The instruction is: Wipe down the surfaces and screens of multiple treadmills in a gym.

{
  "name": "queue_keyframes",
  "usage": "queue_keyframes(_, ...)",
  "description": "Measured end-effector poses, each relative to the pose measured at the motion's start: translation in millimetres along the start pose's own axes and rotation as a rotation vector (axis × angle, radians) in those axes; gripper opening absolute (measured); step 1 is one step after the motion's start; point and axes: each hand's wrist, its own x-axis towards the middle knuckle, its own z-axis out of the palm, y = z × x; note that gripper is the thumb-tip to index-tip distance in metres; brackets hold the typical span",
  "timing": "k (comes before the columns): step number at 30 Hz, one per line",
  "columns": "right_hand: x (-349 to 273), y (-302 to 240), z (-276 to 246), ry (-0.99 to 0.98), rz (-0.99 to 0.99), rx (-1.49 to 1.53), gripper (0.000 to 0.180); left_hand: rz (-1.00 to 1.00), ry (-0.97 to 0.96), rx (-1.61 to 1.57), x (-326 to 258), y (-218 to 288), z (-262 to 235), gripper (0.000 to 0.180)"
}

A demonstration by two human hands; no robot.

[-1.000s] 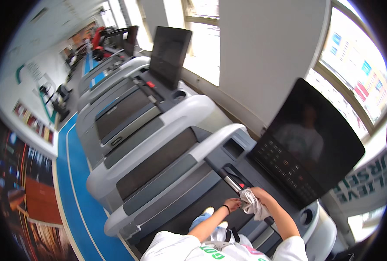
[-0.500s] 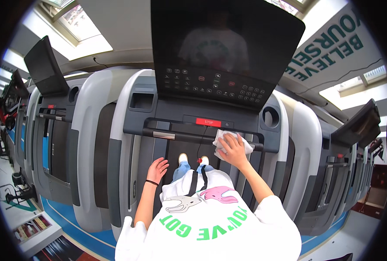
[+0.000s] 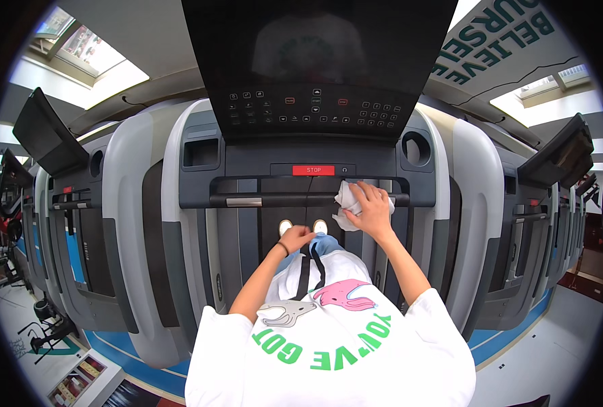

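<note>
White cloth (image 3: 345, 202) grasped by R fingers (image 3: 368, 191) on bar (image 3: 284, 201) nr round cupholder (image 3: 428, 141); L fingers (image 3: 303, 235) blurred, can't tell.

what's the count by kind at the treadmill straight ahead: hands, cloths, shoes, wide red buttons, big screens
Hands: 2 (left hand, right hand)
White cloth: 1
White shoes: 2
Wide red button: 1
Big black screen: 1
Total: 7
</note>
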Motion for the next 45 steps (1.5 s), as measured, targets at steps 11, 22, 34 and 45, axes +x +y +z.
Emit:
queue_keyframes(11,-6,8,2,0.061,0.008,-0.021,0.063,-0.514,0.391,0.477,-278,-72,-13,0.046)
queue_keyframes(22,-3,7,10,0.116,-0.012,0.009,0.061,-0.079,0.761,-0.174,-292,107,-101,0.056)
queue_keyframes(34,-8,8,7,0.165,0.015,0.048,0.063,-0.123,0.486,-0.479,-72,121,-162,0.045)
queue_keyframes(45,-7,10,10,0.157,0.039,0.055,0.062,-0.432,0.294,-0.655,-24,103,-173,0.04)
